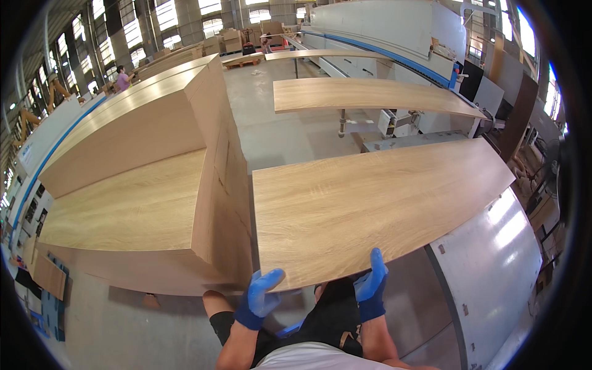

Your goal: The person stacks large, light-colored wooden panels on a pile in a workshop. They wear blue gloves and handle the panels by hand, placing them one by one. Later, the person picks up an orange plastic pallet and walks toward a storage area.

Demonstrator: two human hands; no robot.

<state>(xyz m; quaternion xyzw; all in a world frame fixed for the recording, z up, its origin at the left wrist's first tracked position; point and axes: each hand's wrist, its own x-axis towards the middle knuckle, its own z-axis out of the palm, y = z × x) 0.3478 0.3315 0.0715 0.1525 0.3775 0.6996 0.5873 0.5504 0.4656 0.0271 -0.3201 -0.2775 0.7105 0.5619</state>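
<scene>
A large wood-grain panel point(370, 203) lies flat in front of me, its right part over a grey metal machine cover. Both my hands wear blue gloves. My left hand point(263, 296) grips the panel's near left corner, thumb over the top, fingers hidden underneath. Farther right along the same near edge, my right hand point(371, 285) holds the board with its thumb on the upper face; its other fingers are mostly out of sight. To the left stands a tall stack of similar panels point(123, 209), higher at its far part.
Beyond the held board, another wood-grain panel point(370, 95) rests on the machine, with a further panel point(327, 55) behind it. A long white machine point(376, 31) with a blue strip runs back there. The grey metal cover point(487, 271) borders my right. Two people are far off.
</scene>
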